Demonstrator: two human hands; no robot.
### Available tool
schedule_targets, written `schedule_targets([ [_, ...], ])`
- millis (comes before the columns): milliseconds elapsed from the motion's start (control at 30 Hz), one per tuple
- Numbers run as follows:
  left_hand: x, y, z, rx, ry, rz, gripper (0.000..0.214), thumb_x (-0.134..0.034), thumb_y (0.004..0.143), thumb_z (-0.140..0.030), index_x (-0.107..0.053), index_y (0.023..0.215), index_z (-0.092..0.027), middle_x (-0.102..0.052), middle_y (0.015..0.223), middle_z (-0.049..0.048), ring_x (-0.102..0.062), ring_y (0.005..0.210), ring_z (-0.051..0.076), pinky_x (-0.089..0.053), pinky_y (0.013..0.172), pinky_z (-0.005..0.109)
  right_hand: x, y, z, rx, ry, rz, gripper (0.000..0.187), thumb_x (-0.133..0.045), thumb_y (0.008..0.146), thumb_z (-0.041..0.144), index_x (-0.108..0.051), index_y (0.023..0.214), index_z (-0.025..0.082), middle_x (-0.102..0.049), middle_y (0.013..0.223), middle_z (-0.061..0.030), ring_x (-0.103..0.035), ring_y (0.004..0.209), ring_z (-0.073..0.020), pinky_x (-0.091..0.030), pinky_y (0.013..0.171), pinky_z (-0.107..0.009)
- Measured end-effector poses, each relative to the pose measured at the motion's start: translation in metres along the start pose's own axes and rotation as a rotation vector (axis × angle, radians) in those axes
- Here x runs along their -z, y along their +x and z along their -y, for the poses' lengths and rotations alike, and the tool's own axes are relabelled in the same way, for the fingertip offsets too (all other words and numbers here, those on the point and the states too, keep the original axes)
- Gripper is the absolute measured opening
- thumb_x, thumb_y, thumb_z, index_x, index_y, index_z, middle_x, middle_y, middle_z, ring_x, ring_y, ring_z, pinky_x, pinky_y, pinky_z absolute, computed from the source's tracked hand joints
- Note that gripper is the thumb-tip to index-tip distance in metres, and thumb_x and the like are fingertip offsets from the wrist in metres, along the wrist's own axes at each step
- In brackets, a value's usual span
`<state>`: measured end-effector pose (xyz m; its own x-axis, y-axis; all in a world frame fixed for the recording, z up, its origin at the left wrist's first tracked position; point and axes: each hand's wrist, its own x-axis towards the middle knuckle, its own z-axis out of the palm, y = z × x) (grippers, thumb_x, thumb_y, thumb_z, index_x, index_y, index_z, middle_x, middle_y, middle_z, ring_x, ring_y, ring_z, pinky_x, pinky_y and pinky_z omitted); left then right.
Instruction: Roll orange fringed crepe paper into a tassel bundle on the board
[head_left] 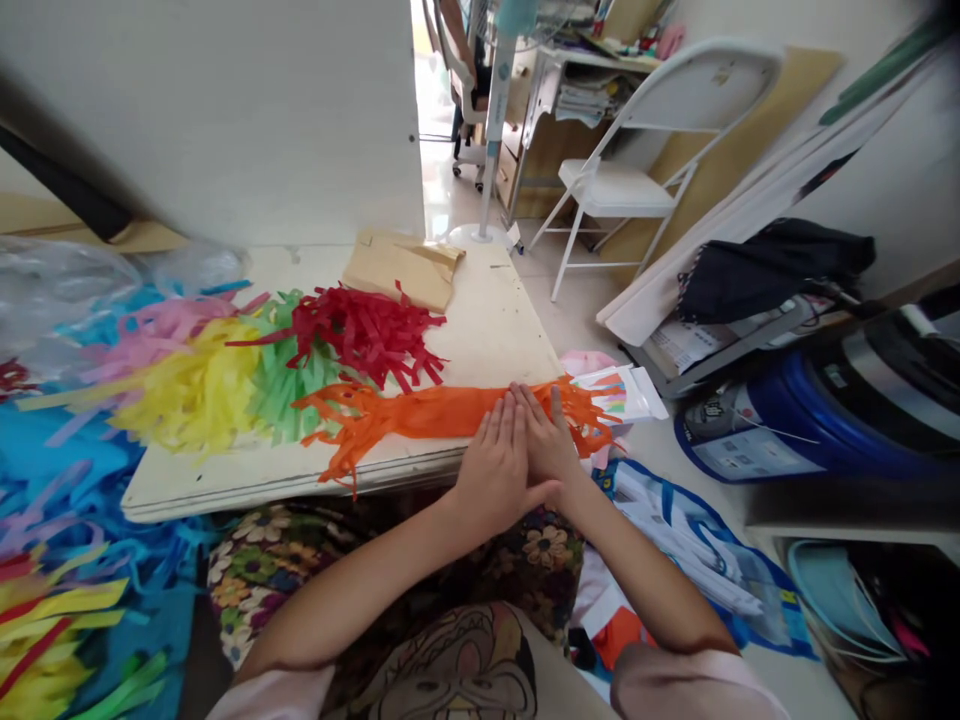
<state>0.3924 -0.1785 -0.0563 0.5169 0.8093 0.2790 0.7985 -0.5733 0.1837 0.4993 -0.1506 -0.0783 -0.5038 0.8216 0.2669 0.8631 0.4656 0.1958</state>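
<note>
An orange tissue-paper strip with fringed ends [442, 410] lies crosswise along the near edge of the board. Flat on its right half rests my left hand [497, 460], fingers stretched out and side by side. My right hand [550, 440] presses on the same paper just to the right, also with straight fingers, and the two hands touch. Part of the paper is hidden under them. Beyond the strip lie a dark red fringed bunch [360, 335], a green one [289, 385], a yellow one [199, 390] and a pink one [161, 330].
A folded brown paper piece [405, 268] sits at the back of the pale board [495, 320]. Blue streamers [60, 450] and clear plastic [52, 290] crowd the left. A white pack [626, 392] is past the right edge. Behind stand a folding chair [622, 185] and a blue bucket [787, 400].
</note>
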Motion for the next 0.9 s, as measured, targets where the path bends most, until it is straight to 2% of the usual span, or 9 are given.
schedule_targets([
  [167,0.004,-0.005,0.018,0.029,0.032,0.019,0.091,-0.030,0.065,-0.066,-0.028,0.121,0.005,-0.029,0.126,0.0220,-0.023,0.120,0.027,-0.021,0.099,0.040,0.009,0.001,0.004,-0.022,-0.029,-0.015,0.043,-0.030,0.078,0.018,-0.041,0.115,0.000,-0.042,0.121,-0.0189,-0.035,0.113,-0.0266,-0.015,0.095,-0.051],
  [300,0.005,-0.011,0.027,0.084,0.078,0.040,0.087,-0.037,0.065,-0.063,-0.032,0.119,0.005,-0.029,0.126,0.0231,-0.024,0.119,0.028,-0.022,0.098,0.038,0.017,0.000,0.006,-0.022,-0.012,0.026,0.051,-0.035,0.077,0.028,-0.038,0.117,-0.002,-0.038,0.123,-0.0201,-0.031,0.115,-0.0274,-0.013,0.096,-0.050],
  [633,0.011,-0.021,0.035,0.086,0.143,0.056,0.074,-0.040,0.071,-0.052,-0.034,0.118,0.004,-0.031,0.125,0.0226,-0.027,0.118,0.028,-0.026,0.096,0.038,0.022,-0.001,0.003,-0.020,0.040,0.062,0.058,-0.033,0.077,0.040,-0.037,0.118,-0.001,-0.036,0.125,-0.0194,-0.029,0.117,-0.0269,-0.004,0.097,-0.051],
  [767,0.006,-0.024,0.038,0.075,0.171,-0.019,0.059,-0.037,0.076,-0.041,-0.038,0.116,0.002,-0.035,0.124,0.0203,-0.031,0.116,0.026,-0.029,0.095,0.037,0.023,-0.003,0.002,-0.014,0.042,0.053,0.061,-0.034,0.077,0.044,-0.036,0.118,-0.002,-0.035,0.125,-0.0198,-0.029,0.117,-0.0273,-0.005,0.096,-0.051],
  [900,0.003,-0.030,0.046,0.038,0.203,-0.165,0.041,-0.035,0.079,-0.026,-0.047,0.109,-0.002,-0.046,0.116,0.0167,-0.041,0.109,0.023,-0.037,0.089,0.035,0.023,-0.003,0.003,-0.022,0.051,0.040,0.061,-0.035,0.077,0.045,-0.037,0.118,-0.001,-0.035,0.125,-0.0194,-0.029,0.117,-0.0269,-0.006,0.096,-0.051],
])
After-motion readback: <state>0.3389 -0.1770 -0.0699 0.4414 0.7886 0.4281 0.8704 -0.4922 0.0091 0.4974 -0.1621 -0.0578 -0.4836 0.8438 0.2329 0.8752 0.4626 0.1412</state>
